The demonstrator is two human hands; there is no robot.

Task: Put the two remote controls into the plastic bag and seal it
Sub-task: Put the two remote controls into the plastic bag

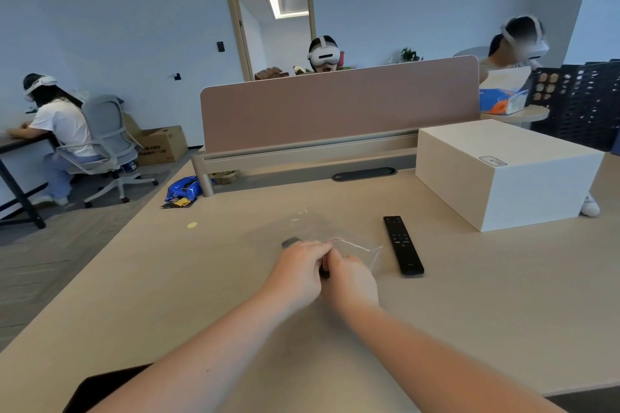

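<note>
Both bare forearms reach out from the bottom of the view and meet over the middle of the desk [201, 278], where the left hand [297, 270] and the right hand [352, 278] sit curled and nearly touching each other. Between them a short dark end shows, most likely the tail of the first remote control [324, 270], and a grey blurred tip just beyond the left knuckles may be its other end; whether that tip already lies under the film I cannot tell. Each hand looks closed in a pinch, the left seemingly on the mouth of the clear plastic bag [318, 228], the right on the remote or the bag's edge, though the fingers hide the exact contact. That bag lies flat on the desk just beyond the hands, nearly invisible apart from its glints and a thin red seal strip [349, 242] running to the right from the hands. Just beside the bag's right edge, the second remote control [403, 246] rests flat and untouched on the desk, buttons up. A large white box [503, 174] stands well apart at the far right. By my reading the task is early: one remote is being fed in, the other has yet to be picked up, and the seal is not yet pressed shut.
</note>
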